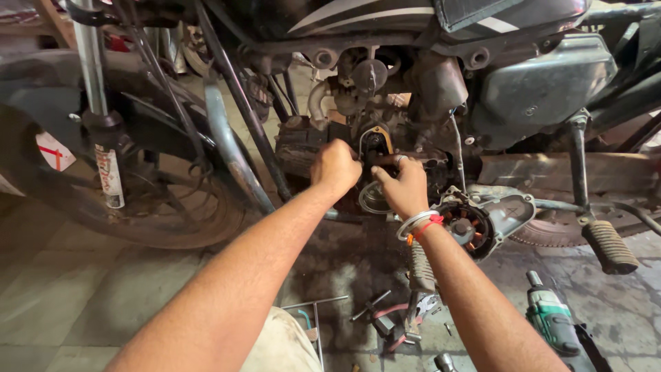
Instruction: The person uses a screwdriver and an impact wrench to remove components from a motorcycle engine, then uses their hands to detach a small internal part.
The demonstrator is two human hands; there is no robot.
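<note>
1. Black engine opening (374, 146) on the motorcycle: left hand (335, 167) and right hand (405, 186) are both pressing in, fingers curled; exact grasp hidden.
2. Risk: greasy fingers slipping; loose stator cover (482, 222) dangling nearby, snagging.

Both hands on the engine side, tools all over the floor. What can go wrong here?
1. Both the left hand and right hand press on the black engine part; a slip could pinch fingers.
2. The removed cover hangs loose beside the wrist and may get knocked.
3. Hand tools underfoot could be kicked.
</note>
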